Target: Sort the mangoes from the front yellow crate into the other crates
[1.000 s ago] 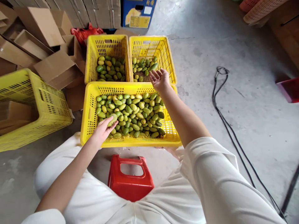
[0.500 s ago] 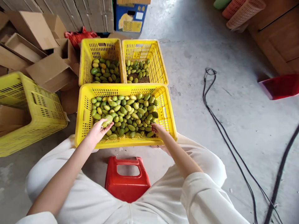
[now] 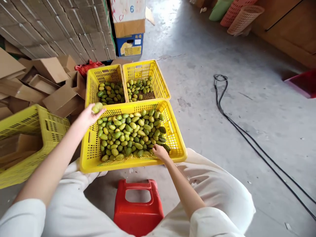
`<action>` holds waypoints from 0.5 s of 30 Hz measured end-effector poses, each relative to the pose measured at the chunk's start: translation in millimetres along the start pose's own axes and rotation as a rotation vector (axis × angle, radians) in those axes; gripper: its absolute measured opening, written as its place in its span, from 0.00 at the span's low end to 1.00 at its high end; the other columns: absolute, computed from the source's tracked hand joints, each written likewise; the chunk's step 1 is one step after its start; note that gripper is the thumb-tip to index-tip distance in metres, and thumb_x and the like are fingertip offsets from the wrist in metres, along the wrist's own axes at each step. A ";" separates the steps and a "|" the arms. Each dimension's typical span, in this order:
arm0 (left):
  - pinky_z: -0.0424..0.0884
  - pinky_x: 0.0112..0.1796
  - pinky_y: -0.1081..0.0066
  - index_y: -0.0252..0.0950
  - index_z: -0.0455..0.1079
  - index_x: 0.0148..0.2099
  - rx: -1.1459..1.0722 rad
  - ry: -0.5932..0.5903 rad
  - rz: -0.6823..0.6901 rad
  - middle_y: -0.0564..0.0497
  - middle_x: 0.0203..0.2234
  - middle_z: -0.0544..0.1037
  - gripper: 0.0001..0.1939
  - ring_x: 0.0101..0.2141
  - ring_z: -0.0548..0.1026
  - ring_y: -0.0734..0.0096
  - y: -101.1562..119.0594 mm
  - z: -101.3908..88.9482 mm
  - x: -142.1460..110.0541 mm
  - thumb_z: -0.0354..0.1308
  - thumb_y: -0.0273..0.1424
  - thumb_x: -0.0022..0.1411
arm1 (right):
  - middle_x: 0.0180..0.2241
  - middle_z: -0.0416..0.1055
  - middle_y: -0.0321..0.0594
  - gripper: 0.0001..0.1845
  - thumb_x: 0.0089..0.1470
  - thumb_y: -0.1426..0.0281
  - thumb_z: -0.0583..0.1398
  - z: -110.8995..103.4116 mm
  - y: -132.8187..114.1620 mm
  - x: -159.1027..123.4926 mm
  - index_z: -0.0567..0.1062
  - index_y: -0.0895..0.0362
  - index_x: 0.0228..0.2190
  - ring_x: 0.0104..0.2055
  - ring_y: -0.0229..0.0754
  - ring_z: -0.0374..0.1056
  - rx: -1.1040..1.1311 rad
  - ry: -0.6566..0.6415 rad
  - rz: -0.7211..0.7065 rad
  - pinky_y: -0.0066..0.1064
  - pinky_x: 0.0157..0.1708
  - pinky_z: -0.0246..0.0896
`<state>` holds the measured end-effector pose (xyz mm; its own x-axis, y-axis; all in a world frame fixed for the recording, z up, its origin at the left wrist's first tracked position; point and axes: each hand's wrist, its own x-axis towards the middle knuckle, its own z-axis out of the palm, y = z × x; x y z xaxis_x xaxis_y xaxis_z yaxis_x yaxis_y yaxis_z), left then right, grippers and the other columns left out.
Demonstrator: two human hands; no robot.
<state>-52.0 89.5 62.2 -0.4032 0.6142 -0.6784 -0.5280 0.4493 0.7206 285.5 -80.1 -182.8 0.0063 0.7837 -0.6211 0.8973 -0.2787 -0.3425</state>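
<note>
We logged the left hand (image 3: pixel 90 115) up from over the pile half a second earlier—now at the far left corner of the front crate (image 3: pixel 133 167), near the rear left crate (image 3: pixel 92 86). It gripped a green fruit (image 3: pixel 97 107), which was thus off the heap and close to both crates. The right hand (image 3: pixel 160 152) stayed low among the loose fruit (image 3: pixel 128 127), fingers curled—we couldn't tell if they held any. Compared with the earlier frame, our view took in more stacked cartons (image 3: pixel 74 31).
</note>
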 end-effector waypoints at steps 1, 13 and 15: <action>0.92 0.43 0.73 0.36 0.82 0.66 -0.010 -0.019 0.047 0.43 0.48 0.88 0.14 0.51 0.90 0.61 15.8 15.8 5.8 0.55 0.28 0.94 | 0.51 0.94 0.56 0.17 0.80 0.75 0.61 0.0 0.4 0.0 0.92 0.58 0.53 0.53 0.54 0.89 0.015 -0.015 0.011 0.33 0.47 0.67; 0.87 0.64 0.54 0.47 0.87 0.52 0.288 0.016 0.188 0.46 0.56 0.95 0.04 0.68 0.88 0.51 20.9 17.8 90.5 0.71 0.32 0.84 | 0.60 0.93 0.56 0.18 0.80 0.73 0.62 4.3 8.8 13.0 0.93 0.58 0.57 0.62 0.56 0.88 0.051 -0.131 0.096 0.32 0.51 0.70; 0.87 0.64 0.54 0.45 0.87 0.50 0.352 0.062 0.151 0.44 0.58 0.95 0.06 0.67 0.89 0.51 -7.0 -4.4 96.7 0.70 0.28 0.83 | 0.60 0.93 0.57 0.19 0.79 0.74 0.62 3.7 11.5 16.6 0.93 0.58 0.58 0.63 0.57 0.88 0.027 -0.141 0.116 0.32 0.51 0.71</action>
<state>-90.5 142.9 -9.1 -0.5065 0.6551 -0.5606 -0.1751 0.5584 0.8109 294.2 -72.3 -199.6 0.0455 0.6600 -0.7499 0.8817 -0.3794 -0.2805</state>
